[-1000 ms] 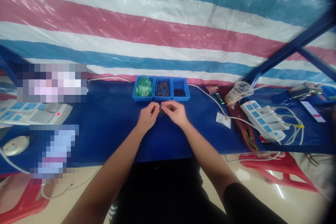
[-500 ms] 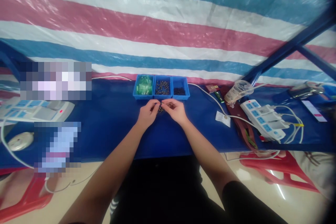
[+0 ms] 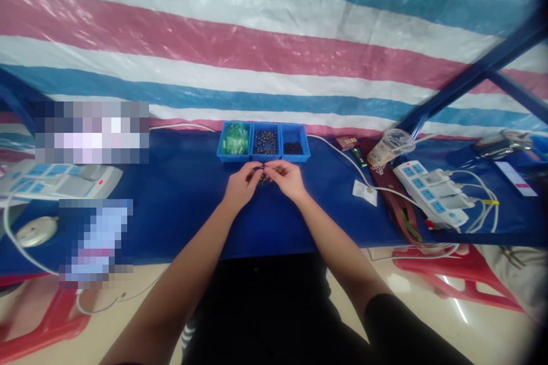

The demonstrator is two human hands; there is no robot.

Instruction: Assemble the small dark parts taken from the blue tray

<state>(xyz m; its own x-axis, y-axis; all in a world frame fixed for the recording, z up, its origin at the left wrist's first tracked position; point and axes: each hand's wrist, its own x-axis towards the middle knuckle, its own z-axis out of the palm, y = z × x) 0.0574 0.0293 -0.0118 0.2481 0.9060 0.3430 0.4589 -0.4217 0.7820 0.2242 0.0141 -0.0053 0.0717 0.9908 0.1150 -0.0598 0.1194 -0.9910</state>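
Note:
My left hand (image 3: 243, 182) and my right hand (image 3: 286, 178) meet over the table, just in front of the blue bins. Both have thumb and fingers pinched together at one spot, on something dark and too small to name. Below and between the fingertips lies a little heap of small brass-and-black parts (image 3: 264, 177). The left bin (image 3: 220, 154) contains green translucent plastic with small pale pieces. More of the brass-and-black parts lie in the middle bin (image 3: 265, 157), and tiny black pieces (image 3: 293, 148) in the right bin (image 3: 306, 151).
To the right are a plastic cup (image 3: 390, 147), a small white packet (image 3: 365, 193), a brown strap (image 3: 391, 199), a power strip (image 3: 430, 194) with cables and a phone (image 3: 516, 178). Another power strip (image 3: 64, 179) and a round pale object (image 3: 37, 231) are on the left. Red stools (image 3: 466, 279) stand below.
Both hands stay almost in place, with fingertips still together and only slight finger movement. The view has shifted very slightly.

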